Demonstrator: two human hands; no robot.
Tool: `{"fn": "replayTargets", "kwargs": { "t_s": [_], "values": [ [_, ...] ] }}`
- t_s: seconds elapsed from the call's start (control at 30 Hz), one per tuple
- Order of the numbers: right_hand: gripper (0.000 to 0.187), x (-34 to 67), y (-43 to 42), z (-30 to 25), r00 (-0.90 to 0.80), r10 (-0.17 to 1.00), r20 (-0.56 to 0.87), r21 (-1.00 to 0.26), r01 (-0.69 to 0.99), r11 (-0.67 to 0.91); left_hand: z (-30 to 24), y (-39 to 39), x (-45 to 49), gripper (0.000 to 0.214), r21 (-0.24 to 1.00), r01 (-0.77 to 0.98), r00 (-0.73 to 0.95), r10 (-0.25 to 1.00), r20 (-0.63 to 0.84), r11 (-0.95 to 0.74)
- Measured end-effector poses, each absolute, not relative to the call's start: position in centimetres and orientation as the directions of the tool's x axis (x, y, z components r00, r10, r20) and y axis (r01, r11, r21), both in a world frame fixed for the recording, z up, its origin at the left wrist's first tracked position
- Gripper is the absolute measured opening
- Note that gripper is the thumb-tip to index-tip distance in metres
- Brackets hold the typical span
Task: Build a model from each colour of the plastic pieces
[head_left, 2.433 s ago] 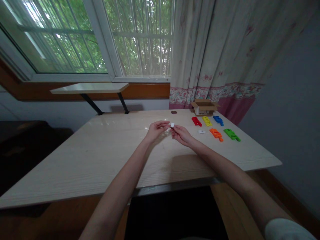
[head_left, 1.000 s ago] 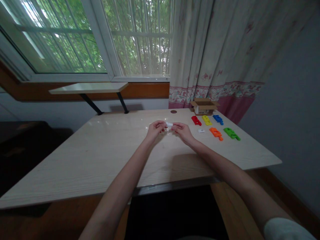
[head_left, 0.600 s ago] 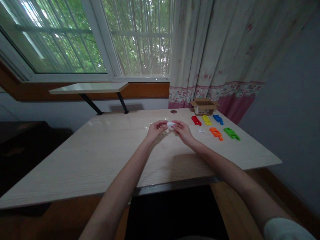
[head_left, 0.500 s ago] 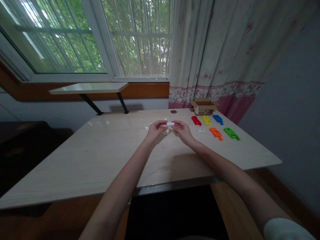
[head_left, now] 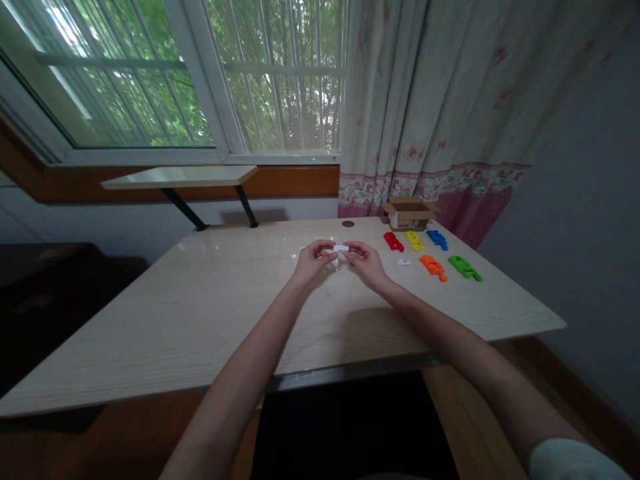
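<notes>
A small white block-like piece (head_left: 341,248) is pinched from both ends, above the middle of the table. My left hand (head_left: 314,259) grips its left end between thumb and fingers. On the opposite end, my right hand (head_left: 365,261) is closed in the same way. The piece's exact shape is too small to make out, and the fingers cover its ends. To the right of my right hand, another small white piece (head_left: 403,263) lies on the table.
Right of my hands lie linked plastic pieces in red (head_left: 393,242), yellow (head_left: 415,241), blue (head_left: 437,240), orange (head_left: 433,268) and green (head_left: 465,267). An open cardboard box (head_left: 410,215) stands behind them. A raised shelf (head_left: 183,176) is at the back left of the wooden table (head_left: 165,320).
The view has shifted very slightly. Both hands keep their hold on the white piece, with hardly any visible movement.
</notes>
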State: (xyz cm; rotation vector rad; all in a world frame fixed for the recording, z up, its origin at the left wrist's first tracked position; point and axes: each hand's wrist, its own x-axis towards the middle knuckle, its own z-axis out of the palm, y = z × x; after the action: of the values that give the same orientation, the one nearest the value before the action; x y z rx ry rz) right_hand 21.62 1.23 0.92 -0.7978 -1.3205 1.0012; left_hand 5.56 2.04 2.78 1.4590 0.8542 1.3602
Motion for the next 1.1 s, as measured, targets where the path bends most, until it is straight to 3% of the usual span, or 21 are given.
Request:
{"fn": "replayTargets", "kwargs": {
  "t_s": [0.53,0.9,1.1],
  "values": [
    [0.041,21.2,0.1,1.7,-0.231,0.895,0.382,-0.916,-0.223,0.334,2.4,2.1,5.8,0.039,0.898,-0.440,0.288,0.945,0.154,-0.012],
    [0.041,21.1,-0.3,2.0,-0.224,0.895,0.386,-0.919,-0.174,0.353,2.7,1.9,5.7,0.034,0.901,-0.433,0.309,0.943,0.121,0.026],
    [0.037,21.1,0.3,1.7,-0.095,0.927,0.364,-0.928,-0.127,0.352,2.4,2.2,5.6,0.043,0.913,-0.409,0.264,0.959,0.106,0.012]
  ]
}}
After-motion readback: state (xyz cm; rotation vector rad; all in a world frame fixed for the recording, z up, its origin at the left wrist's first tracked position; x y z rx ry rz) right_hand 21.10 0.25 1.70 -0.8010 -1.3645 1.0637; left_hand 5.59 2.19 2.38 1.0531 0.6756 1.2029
